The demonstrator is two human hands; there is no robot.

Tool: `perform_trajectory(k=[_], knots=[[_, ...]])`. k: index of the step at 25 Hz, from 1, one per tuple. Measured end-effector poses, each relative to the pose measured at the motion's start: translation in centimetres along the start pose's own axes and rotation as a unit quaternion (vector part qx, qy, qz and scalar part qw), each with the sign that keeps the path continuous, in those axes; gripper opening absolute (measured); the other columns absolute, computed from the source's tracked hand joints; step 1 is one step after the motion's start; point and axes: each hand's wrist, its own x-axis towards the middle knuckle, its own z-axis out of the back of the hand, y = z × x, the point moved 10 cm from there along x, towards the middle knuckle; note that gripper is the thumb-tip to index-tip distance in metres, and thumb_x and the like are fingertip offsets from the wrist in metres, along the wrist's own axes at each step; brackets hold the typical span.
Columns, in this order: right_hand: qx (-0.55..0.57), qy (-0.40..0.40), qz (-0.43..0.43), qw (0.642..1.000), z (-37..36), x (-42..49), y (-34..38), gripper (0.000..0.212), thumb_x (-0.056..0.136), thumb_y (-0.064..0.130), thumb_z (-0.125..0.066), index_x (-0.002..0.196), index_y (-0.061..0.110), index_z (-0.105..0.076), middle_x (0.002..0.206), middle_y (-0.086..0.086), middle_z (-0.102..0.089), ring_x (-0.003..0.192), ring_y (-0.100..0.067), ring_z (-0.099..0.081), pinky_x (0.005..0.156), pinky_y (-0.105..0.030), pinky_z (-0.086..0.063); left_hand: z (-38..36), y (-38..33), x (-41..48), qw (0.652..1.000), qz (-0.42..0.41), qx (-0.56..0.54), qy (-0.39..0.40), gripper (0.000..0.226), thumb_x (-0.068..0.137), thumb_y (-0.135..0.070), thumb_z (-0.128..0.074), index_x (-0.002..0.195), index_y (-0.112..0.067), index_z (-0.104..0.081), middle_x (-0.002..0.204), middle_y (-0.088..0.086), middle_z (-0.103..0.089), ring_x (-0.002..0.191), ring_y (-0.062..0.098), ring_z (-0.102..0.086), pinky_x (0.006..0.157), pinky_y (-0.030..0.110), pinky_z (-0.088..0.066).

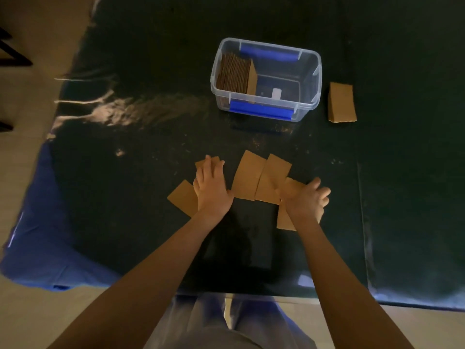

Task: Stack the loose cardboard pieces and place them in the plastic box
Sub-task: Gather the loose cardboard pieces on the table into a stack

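Observation:
Several loose brown cardboard pieces (261, 180) lie fanned out on the dark table, near the front. My left hand (212, 187) rests flat on the leftmost pieces (182, 197), fingers apart. My right hand (308, 197) lies over the pieces on the right, with a piece (285, 219) showing under the wrist; its fingers curl a little and whether they grip one I cannot tell. The clear plastic box (315, 79) with blue handles stands farther back, with a stack of cardboard (235, 73) upright against its left wall. One more cardboard piece (341, 103) lies to the right of the box.
The table (141, 172) wears a dark glossy cover; a blue cloth (37, 235) shows at its front left corner. Pale floor surrounds it, with dark furniture legs (10, 54) at far left. My legs in blue trousers (226, 321) are at the near edge.

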Motion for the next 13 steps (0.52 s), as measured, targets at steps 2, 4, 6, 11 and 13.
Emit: perform_trajectory(k=[2, 4, 6, 11, 13], knots=[[0.012, 0.007, -0.021, 1.000, -0.5, 0.5, 0.6, 0.098, 0.067, 0.038, -0.080, 0.139, 0.004, -0.023, 0.136, -0.022, -0.034, 0.126, -0.037, -0.035, 0.102, -0.047, -0.040, 0.4, 0.9, 0.4, 0.998, 0.042, -0.038, 0.007, 0.088, 0.071, -0.011, -0.072, 0.139, -0.025, -0.020, 0.155, 0.012, -0.002, 0.138, 0.036, -0.007, 0.110, 0.053, -0.020], [0.066, 0.017, -0.037, 0.997, -0.7, 1.2, 0.4, 0.088, 0.069, 0.030, -0.078, 0.136, 0.005, -0.028, 0.138, -0.021, -0.036, 0.128, -0.036, -0.034, 0.103, -0.048, -0.040, 0.8, 1.8, 1.0, 0.993, 0.087, -0.073, 0.014, 0.097, 0.068, -0.007, -0.073, 0.141, -0.028, -0.013, 0.153, 0.015, -0.003, 0.137, 0.038, -0.009, 0.109, 0.051, -0.022], [0.128, 0.030, -0.018, 0.991, -0.7, 1.6, 0.2, 0.069, 0.077, 0.023, -0.072, 0.132, 0.004, -0.034, 0.136, -0.020, -0.042, 0.124, -0.037, -0.042, 0.098, -0.049, -0.043, 1.5, 2.6, 1.6, 0.983, 0.132, -0.125, 0.005, 0.095, 0.071, -0.002, -0.068, 0.142, -0.027, -0.010, 0.147, 0.017, -0.018, 0.130, 0.037, -0.023, 0.103, 0.046, -0.031], [0.240, -0.030, -0.013, 0.970, 2.3, 1.6, -1.1, 0.044, 0.093, 0.025, -0.053, 0.126, 0.001, -0.039, 0.116, -0.017, -0.056, 0.100, -0.032, -0.056, 0.076, -0.041, -0.046, 2.3, 4.3, 2.1, 0.930, 0.210, -0.301, -0.024, 0.068, 0.084, -0.003, -0.057, 0.141, -0.023, -0.025, 0.132, 0.011, -0.049, 0.102, 0.019, -0.052, 0.068, 0.025, -0.041], [0.264, -0.001, 0.012, 0.965, 2.2, 1.8, 1.0, 0.045, 0.094, 0.030, -0.051, 0.127, 0.003, -0.038, 0.106, -0.008, -0.051, 0.091, -0.022, -0.051, 0.073, -0.036, -0.041, 2.1, 4.0, 2.4, 0.909, 0.229, -0.347, -0.023, 0.056, 0.083, -0.009, -0.060, 0.133, -0.022, -0.038, 0.130, 0.007, -0.050, 0.113, 0.025, -0.049, 0.078, 0.031, -0.035]])
